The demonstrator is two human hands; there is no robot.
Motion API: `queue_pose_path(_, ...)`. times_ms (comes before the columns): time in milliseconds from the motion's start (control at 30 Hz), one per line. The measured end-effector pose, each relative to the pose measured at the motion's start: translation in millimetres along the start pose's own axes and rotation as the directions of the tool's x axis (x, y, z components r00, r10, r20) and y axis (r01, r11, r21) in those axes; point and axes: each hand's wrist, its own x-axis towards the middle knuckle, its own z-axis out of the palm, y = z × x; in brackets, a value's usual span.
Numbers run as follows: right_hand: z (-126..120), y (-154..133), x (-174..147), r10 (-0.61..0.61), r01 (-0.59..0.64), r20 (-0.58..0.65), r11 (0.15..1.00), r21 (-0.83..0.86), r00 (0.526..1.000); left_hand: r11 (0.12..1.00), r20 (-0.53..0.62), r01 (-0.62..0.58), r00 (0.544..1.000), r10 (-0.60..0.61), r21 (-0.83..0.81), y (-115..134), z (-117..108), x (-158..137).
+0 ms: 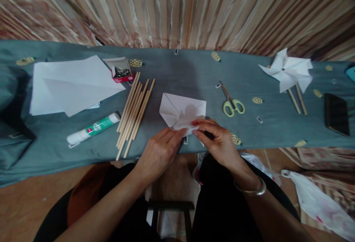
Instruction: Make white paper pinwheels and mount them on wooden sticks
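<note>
A white paper square (184, 107) with slits cut in from its corners lies at the table's front edge, its near part bent up. My left hand (161, 151) presses its fingers on the paper's near left side. My right hand (217, 138) pinches a near flap of the paper between thumb and fingers. Just right of the paper rest scissors (231, 103) with pale green handles, their blades a little apart. Several wooden sticks (135, 112) lie in a bundle to the left.
A glue stick (94, 128), a stack of white paper (72, 86) and a red box of small metal pins (122, 72) sit on the left. At right are finished paper pinwheels (288, 70) on sticks and a dark phone (336, 114). A pleated curtain (166, 12) hangs behind the table.
</note>
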Motion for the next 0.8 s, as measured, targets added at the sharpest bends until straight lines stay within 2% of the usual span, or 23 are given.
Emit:
queue_pose_path(300,10.3,-3.7,9.3,-0.067,0.055,-0.068,0.983,-0.173,0.995,0.996,0.044,-0.045,0.998,0.049,-0.083,-0.9,-5.0,-1.6)
queue_pose_path(800,9.3,-6.2,6.8,-0.129,0.117,-0.037,0.967,-0.228,0.991,0.996,-0.002,-0.010,1.000,0.010,-0.093,2.7,-3.7,-1.5)
